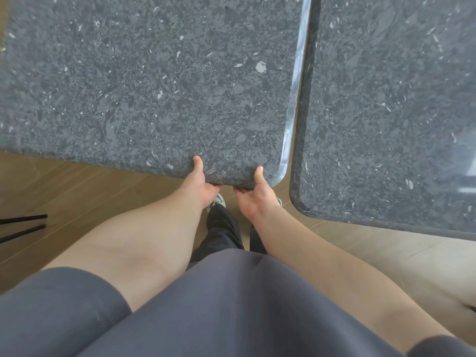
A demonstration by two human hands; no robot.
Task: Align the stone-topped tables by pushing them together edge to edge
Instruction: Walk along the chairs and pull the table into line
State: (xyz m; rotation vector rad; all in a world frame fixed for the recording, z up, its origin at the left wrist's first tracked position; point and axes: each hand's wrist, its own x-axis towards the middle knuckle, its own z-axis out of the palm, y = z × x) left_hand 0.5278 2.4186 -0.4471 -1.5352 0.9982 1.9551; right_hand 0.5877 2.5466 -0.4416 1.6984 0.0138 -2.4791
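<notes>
Two dark grey speckled stone-topped tables fill the upper view. The left table (144, 81) has its near edge in both my hands. My left hand (199, 182) grips that edge with the thumb on top and fingers hidden underneath. My right hand (253, 195) holds the same edge close to the rounded near-right corner, thumb on top as well. The right table (391, 112) lies alongside. A narrow gap runs between the two facing edges, wider near me and closing toward the far end. The right table's near edge reaches closer to me than the left one's.
Light wooden floor (85, 199) shows below the tables. Thin black legs (23, 226) of some furniture poke in at the left edge. My dark trousers and shoes (219, 202) stand just under the held table edge.
</notes>
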